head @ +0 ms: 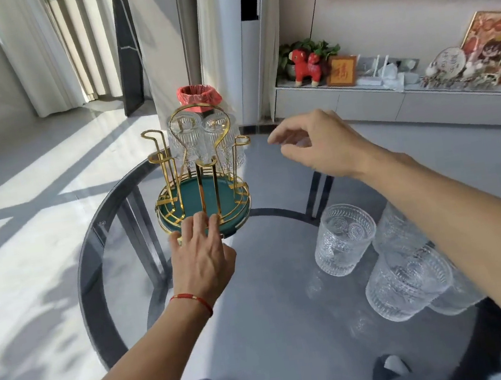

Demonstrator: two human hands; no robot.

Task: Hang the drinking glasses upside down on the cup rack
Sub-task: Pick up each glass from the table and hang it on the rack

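Note:
A gold wire cup rack [200, 177] with a green round tray base [226, 190] stands on the round glass table [258, 301]. Two or three ribbed clear glasses [190, 140] hang upside down on its far pegs. My left hand [202, 254] rests its fingertips on the near rim of the rack's base, holding nothing. My right hand [317, 145] hovers empty to the right of the rack, fingers loosely curled and apart. Several upright ribbed glasses stand at the right of the table: one [343, 238] nearer the middle, another [407, 283] closer to me, more partly hidden under my right forearm.
The table's dark rim [89, 244] curves close to the rack's left. A bin with a red liner [199, 97] stands on the floor behind the rack. A low white cabinet with ornaments [389, 86] runs along the right wall. My feet show through the glass.

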